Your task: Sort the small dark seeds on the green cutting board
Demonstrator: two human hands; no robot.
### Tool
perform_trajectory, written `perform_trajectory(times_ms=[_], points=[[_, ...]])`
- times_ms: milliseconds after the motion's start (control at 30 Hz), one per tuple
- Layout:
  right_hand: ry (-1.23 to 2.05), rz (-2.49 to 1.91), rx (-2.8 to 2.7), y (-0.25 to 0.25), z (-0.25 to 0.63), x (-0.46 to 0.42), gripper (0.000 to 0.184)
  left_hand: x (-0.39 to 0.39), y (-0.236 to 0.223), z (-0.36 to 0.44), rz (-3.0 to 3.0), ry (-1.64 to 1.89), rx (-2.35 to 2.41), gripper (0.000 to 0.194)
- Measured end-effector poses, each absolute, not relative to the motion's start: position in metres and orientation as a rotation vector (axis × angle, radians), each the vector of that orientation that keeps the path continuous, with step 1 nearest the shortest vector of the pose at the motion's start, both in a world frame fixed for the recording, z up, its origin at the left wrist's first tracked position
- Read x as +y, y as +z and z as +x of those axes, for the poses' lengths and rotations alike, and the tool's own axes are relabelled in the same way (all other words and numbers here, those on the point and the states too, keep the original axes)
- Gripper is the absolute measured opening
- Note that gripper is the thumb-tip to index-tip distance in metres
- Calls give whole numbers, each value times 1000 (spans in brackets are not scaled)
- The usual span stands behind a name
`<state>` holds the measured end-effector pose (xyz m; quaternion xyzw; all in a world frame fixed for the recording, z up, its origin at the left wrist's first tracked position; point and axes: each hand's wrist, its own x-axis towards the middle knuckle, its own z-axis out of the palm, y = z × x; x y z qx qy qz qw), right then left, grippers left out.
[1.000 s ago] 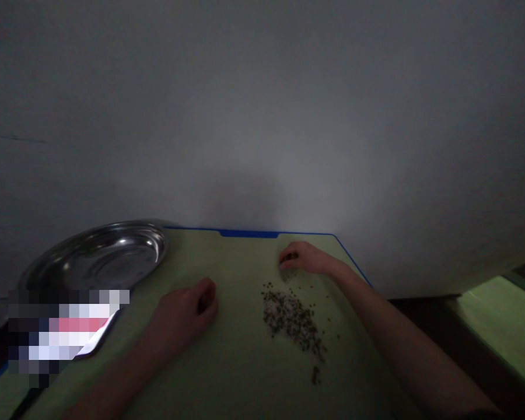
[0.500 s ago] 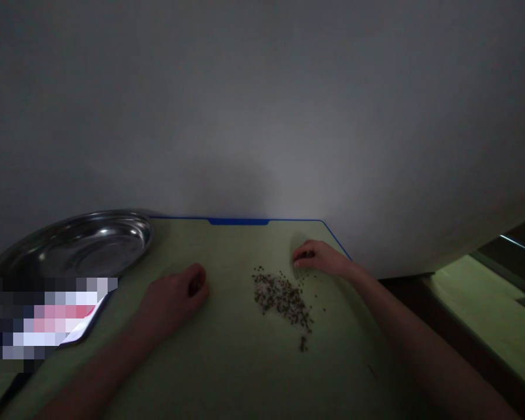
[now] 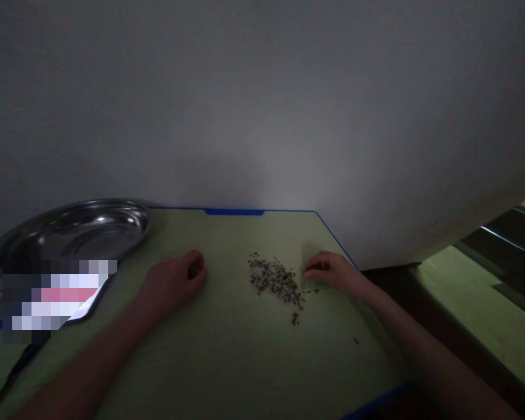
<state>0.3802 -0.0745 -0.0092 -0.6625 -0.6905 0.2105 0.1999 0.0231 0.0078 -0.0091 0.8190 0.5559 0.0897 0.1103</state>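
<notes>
Hands first: the left hand (image 3: 172, 281) sits curled loosely, left of centre; the right hand (image 3: 335, 272), wrist angled in, pinches a clear piece (image 3: 307, 284). Pale-green table (image 3: 236, 356), grey wall (image 3: 262, 105) behind, steel basin (image 3: 135, 224) far left. And the right hand's come down from beyond the dark-and-white grain pile (image 3: 272, 278), right of centre, to just beside it!

Left hand (image 3: 171, 281), right hand (image 3: 336, 272) and both forearms (image 3: 402, 324) are bare.
</notes>
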Motion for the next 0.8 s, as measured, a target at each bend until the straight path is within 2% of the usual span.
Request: perform_trajectory(times_ms=[800], points=[[516,-2120,-1719,-12,345,-152,21,4,-7,27,2431,238,1668,27]])
